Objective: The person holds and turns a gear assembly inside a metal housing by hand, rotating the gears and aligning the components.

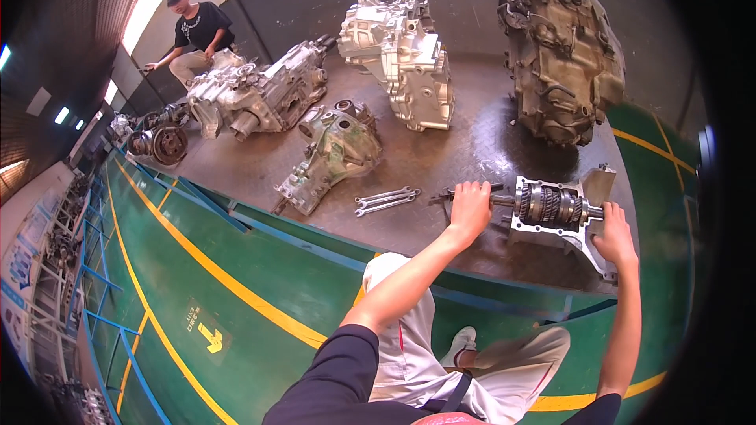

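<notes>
At the bench's right front lies an open gearbox housing (528,228) with a stack of gears (550,206) on a shaft inside it. My left hand (470,208) is closed on the shaft's left end, beside a dark rod fitting. On the right side, my right hand (615,232) grips around the shaft's other end at the housing's edge, fingers curled. Silver combination wrenches (386,202) lie just left of my left hand.
The metal bench (472,157) also holds a greenish housing (331,153), silver transmissions (398,63) (256,94), a large weathered casing (555,59) and a flanged hub (157,144). A co-worker (197,39) sits behind at upper left. Blue railings (118,330) border the green floor.
</notes>
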`<state>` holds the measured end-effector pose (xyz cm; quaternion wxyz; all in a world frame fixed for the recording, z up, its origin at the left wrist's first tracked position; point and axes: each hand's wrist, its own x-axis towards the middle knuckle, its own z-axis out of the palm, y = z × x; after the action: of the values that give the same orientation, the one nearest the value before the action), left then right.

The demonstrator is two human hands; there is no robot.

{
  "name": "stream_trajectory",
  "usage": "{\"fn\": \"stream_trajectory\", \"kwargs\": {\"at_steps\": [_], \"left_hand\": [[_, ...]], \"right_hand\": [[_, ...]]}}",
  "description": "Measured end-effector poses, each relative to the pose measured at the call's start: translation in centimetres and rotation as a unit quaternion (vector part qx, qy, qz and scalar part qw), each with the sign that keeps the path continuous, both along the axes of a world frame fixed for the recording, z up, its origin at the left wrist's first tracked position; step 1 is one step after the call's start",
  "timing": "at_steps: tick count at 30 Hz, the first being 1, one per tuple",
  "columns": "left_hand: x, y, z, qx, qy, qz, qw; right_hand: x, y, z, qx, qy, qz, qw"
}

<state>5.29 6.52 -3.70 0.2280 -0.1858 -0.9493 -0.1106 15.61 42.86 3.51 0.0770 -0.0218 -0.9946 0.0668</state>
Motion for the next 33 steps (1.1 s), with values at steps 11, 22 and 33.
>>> {"fn": "stream_trajectory", "kwargs": {"at_steps": [11,22,33], "left_hand": [[1.1,0.3,0.3,0.025,0.056,-0.007,0.998],[1.6,0.1,0.2,0.014,0.049,-0.023,0.998],[2.9,0.2,0.8,-0.034,0.006,0.006,0.999]], "right_hand": [[0.9,1.1,-0.2,-0.024,0.009,0.04,0.999],[2.0,-1.4,1.1,-0.003,-0.029,-0.003,1.0],[2.5,-2.0,0.5,0.016,-0.031,-0.02,0.999]]}}
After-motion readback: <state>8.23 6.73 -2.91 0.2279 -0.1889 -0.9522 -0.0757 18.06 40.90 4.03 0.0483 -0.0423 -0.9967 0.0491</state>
